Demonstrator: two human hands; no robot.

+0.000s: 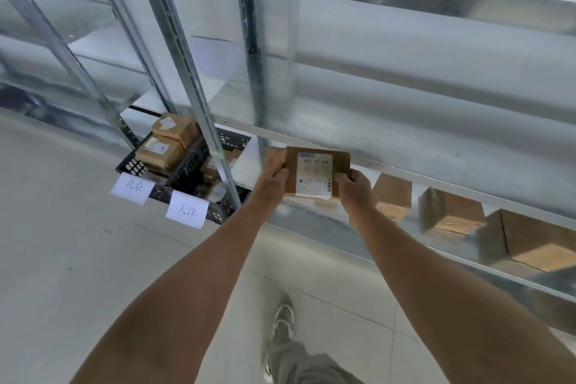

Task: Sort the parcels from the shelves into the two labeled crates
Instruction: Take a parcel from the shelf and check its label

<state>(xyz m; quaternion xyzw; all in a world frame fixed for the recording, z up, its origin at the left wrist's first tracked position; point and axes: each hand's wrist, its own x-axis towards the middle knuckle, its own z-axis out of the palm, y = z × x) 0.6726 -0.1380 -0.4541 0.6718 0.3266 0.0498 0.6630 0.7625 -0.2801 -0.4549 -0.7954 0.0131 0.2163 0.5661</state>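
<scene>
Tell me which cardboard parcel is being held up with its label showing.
The flat parcel gripped by the left hand and right hand, white label toward the camera. The other boxes sit on the shelf untouched.

**Both hands raised, pinching at arm's length**

Your bare forearms reach forward toward 12 o'clock, converging as they go. Your left hand sits at about 11 o'clock, thumb on top, fingers curled in a pinch. Your right hand sits at about 1 o'clock, gripping likewise, thumb forward. Your wrists are nearly level and apart.
</scene>
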